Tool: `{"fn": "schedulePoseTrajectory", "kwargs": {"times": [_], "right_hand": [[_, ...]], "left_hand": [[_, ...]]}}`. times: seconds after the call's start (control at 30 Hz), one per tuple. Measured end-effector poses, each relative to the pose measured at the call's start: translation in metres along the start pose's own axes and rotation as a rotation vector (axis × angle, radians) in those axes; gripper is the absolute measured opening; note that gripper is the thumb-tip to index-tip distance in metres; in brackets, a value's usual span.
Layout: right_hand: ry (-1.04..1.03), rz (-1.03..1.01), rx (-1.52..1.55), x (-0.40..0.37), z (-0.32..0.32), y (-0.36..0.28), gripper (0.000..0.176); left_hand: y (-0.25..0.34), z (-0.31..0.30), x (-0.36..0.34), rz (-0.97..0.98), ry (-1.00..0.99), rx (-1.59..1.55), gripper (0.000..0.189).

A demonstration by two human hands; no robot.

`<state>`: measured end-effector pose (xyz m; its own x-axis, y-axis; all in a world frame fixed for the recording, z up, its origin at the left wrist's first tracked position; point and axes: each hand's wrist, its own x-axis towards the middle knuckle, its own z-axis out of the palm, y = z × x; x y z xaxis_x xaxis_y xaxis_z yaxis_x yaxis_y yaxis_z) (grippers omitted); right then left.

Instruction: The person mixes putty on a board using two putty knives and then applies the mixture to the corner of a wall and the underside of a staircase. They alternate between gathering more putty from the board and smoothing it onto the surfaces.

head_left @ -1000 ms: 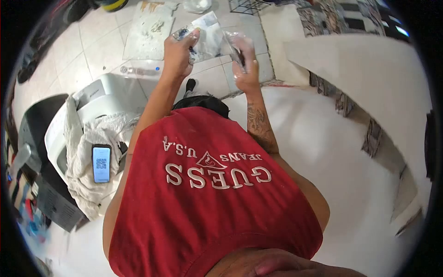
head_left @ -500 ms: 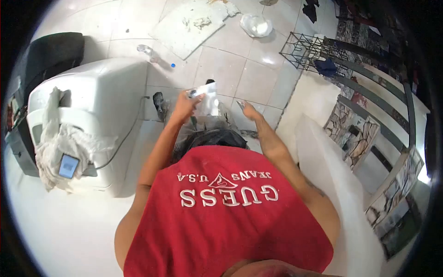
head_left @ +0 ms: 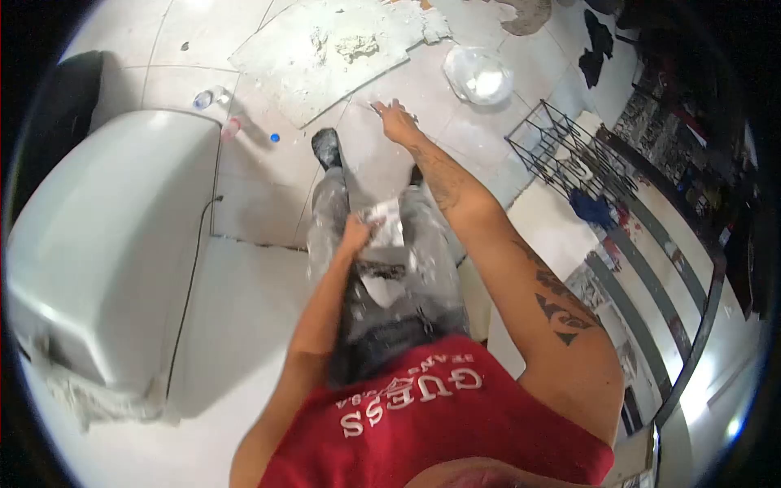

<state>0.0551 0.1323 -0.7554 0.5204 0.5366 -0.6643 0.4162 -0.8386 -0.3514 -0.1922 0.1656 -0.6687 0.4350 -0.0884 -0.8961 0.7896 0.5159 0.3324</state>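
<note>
My left hand (head_left: 355,234) is closed around the edge of a flat, shiny metal plate (head_left: 389,221) with whitish smears, held in front of my thighs. Farther forward, my right hand (head_left: 399,122) reaches out with its fingers closed on a thin metal blade tool (head_left: 377,107); its exact shape is too small to make out. Beyond that hand lies a pale board (head_left: 285,61) on the tiles, bearing lumps of whitish paste (head_left: 356,46). My grey trousers (head_left: 325,215) are spattered with white.
At left stands a large white rounded casing (head_left: 122,187) with a cable (head_left: 191,285) along it. A clear bottle (head_left: 210,98), a blue cap (head_left: 275,137) and a clear plastic bag or bowl (head_left: 478,76) lie on the floor. A black wire rack (head_left: 561,150) stands at right.
My right arm has stretched forward toward the board with the blade tool. The left hand still holds the metal plate, now nearer my thighs. The view has shifted, bringing my legs into sight.
</note>
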Motion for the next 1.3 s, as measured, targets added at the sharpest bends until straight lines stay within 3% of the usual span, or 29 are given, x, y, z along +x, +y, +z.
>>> {"fn": "schedulePoseTrajectory", "kwargs": {"times": [0.03,0.1,0.17,0.23,0.27,0.3,0.4,0.53,0.73,0.83,0.87,0.97,1.0,1.1,1.17,1.23,1.3], "right_hand": [[0.054,-0.007,0.021,0.041,0.018,0.01,0.04],[0.135,-0.035,0.025,0.121,0.048,0.026,0.038],[0.149,-0.063,0.003,0.174,0.075,0.033,0.037],[0.24,-0.068,0.046,0.222,0.117,0.052,0.034],[0.294,-0.094,0.018,0.235,0.131,0.056,0.033],[0.374,-0.178,-0.111,0.238,0.13,0.053,0.032],[0.433,-0.225,-0.305,0.252,0.144,0.055,0.036],[0.429,-0.176,-0.267,0.269,0.159,0.054,0.036],[0.265,-0.3,-0.417,0.253,0.139,0.069,0.038],[0.172,-0.215,-0.178,0.246,0.125,0.075,0.033],[0.11,-0.212,-0.134,0.24,0.111,0.075,0.037],[-0.12,-0.235,0.414,0.209,0.066,0.082,0.043],[-0.263,-0.12,0.597,0.192,0.043,0.078,0.052],[-0.298,-0.116,0.724,0.087,-0.08,0.009,0.062],[-0.43,-0.039,1.252,0.019,-0.139,-0.02,0.058],[-0.327,-0.118,1.091,-0.055,-0.216,-0.061,0.061],[-0.181,-0.266,0.845,-0.128,-0.284,-0.107,0.06]], "left_hand": [[-0.013,0.009,0.016,-0.014,0.043,-0.091,0.016],[-0.01,0.022,0.035,-0.199,0.095,0.06,0.016],[-0.056,0.042,0.064,-0.152,0.037,-0.155,0.014],[-0.06,0.061,0.063,-0.198,-0.006,-0.33,0.011],[-0.083,0.07,0.069,-0.166,-0.013,-0.302,0.013],[-0.106,0.079,0.071,-0.131,-0.028,-0.269,0.015],[-0.108,0.085,0.073,-0.275,-0.052,-0.285,0.015],[-0.095,0.084,0.074,-0.251,-0.001,-0.254,0.014],[-0.078,0.077,0.072,-0.242,-0.016,-0.239,0.015],[-0.078,0.074,0.071,-0.193,0.044,-0.255,0.016],[-0.087,0.072,0.07,-0.176,0.055,-0.239,0.017],[-0.076,0.061,0.065,-0.164,0.011,-0.221,0.015],[-0.058,0.055,0.06,-0.232,-0.002,-0.187,0.015],[-0.037,0.037,0.048,-0.261,-0.042,-0.093,0.015],[-0.007,0.023,0.03,-0.125,0.052,-0.127,0.018],[0.033,0.007,0.001,0.076,0.179,-0.31,0.016],[0.144,-0.005,-0.085,0.192,0.152,-0.838,0.017]]}}
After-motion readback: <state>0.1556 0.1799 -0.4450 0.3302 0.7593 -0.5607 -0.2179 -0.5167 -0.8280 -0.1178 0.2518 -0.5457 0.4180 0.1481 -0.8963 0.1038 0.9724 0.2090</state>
